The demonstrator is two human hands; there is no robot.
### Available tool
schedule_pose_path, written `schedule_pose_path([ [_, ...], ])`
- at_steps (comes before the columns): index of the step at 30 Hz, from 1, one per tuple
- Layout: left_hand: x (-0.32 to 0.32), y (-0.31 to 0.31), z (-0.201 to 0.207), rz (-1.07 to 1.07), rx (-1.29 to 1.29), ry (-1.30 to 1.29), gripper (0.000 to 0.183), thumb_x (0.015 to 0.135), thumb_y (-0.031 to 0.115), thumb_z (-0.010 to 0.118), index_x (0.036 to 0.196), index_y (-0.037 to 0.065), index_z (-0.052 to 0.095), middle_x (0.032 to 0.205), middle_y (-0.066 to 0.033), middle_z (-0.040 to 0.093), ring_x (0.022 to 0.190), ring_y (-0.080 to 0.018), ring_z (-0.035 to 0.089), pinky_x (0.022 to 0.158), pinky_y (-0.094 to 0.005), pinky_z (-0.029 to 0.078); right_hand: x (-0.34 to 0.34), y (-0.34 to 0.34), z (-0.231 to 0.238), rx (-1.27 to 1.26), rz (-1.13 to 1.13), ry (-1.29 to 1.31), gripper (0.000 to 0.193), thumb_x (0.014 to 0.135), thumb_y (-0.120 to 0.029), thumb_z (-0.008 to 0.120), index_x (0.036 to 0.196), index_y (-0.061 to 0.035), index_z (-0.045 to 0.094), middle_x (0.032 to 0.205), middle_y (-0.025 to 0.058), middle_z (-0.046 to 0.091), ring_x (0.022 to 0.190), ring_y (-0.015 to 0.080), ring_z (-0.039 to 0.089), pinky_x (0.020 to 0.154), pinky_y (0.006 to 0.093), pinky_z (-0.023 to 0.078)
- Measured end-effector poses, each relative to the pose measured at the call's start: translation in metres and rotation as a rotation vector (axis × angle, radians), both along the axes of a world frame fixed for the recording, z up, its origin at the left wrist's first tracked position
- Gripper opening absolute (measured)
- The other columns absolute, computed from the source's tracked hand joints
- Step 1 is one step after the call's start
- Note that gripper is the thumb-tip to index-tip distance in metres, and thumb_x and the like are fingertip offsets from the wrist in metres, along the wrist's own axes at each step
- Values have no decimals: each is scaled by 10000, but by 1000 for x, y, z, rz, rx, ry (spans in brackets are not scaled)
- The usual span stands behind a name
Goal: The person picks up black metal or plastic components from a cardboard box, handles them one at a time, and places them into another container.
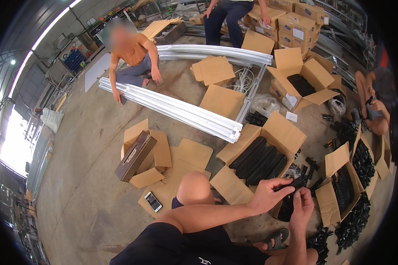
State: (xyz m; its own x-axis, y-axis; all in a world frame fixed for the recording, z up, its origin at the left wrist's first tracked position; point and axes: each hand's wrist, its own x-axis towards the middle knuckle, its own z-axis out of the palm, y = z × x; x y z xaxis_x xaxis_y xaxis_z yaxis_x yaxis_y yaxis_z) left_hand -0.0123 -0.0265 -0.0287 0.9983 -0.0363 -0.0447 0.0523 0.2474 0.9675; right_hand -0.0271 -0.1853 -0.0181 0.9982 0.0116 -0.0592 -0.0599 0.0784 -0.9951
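Note:
My left hand (272, 195) reaches across from the left, its thumb and fingers pinched on a small black plastic part (297, 182). My right hand (302, 207) comes up from below, its fingers closed at the same part's near end. The part's exact kind is too small to make out. Just beyond my hands, an open cardboard box (283, 132) contains neat rows of black ribbed parts (257, 161). Under my hands sit more black pieces (286, 208), partly hidden by them.
To the right, another open box (329, 205) stands beside loose black parts (353, 221). White metal profiles (172, 110) lie across the floor, near a squatting person (135, 55). A phone (153, 201) rests on flat cardboard (190, 152) by my knee. Another person (376, 101) handles something dark at far right.

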Motion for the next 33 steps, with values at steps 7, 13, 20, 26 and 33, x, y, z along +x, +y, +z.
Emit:
schedule_pose_path([
  [7, -1, -1, 8, 15, -25, -23, 284, 936, 72, 748, 1190, -50, 709, 1055, -46, 743, 910, -39, 635, 804, -211, 550, 0, -3, -4, 5, -16, -4, 36, 1023, -59, 589, 1023, -33, 565, 998, -18, 551, 950, 63, 523, 881, 227, 432],
  [13, -2, 0, 4, 13, -44, -28, 293, 936, 70, 747, 1199, -51, 705, 1056, -45, 741, 913, -39, 634, 805, -213, 550, 2, -5, -8, -66, 11, -39, 36, 1026, -67, 584, 1032, -43, 557, 986, -25, 543, 935, 60, 509, 863, 225, 427],
  [20, -2, -1, 5, 5, -56, -22, 283, 940, 55, 737, 1200, -51, 704, 1057, -52, 743, 925, -43, 639, 817, -217, 553, 1, -1, -2, 33, 8, -24, 35, 1022, -60, 583, 1029, -45, 552, 992, -23, 538, 932, 57, 498, 859, 225, 417],
  [26, -2, -1, 3, 6, -61, -30, 280, 942, 45, 732, 1204, -50, 702, 1059, -53, 743, 928, -46, 641, 823, -221, 554, -1, 3, 2, 27, 6, -36, 42, 1028, -61, 575, 1007, -47, 541, 986, -26, 523, 921, 55, 489, 855, 217, 407],
  [33, -3, 0, 1, -2, -75, -29, 281, 942, 37, 728, 1207, -52, 699, 1072, -58, 742, 939, -53, 647, 828, -226, 557, 0, 3, 3, 1, -3, -44, 56, 1022, -73, 592, 992, -48, 552, 971, -28, 529, 903, 55, 485, 838, 216, 405],
])
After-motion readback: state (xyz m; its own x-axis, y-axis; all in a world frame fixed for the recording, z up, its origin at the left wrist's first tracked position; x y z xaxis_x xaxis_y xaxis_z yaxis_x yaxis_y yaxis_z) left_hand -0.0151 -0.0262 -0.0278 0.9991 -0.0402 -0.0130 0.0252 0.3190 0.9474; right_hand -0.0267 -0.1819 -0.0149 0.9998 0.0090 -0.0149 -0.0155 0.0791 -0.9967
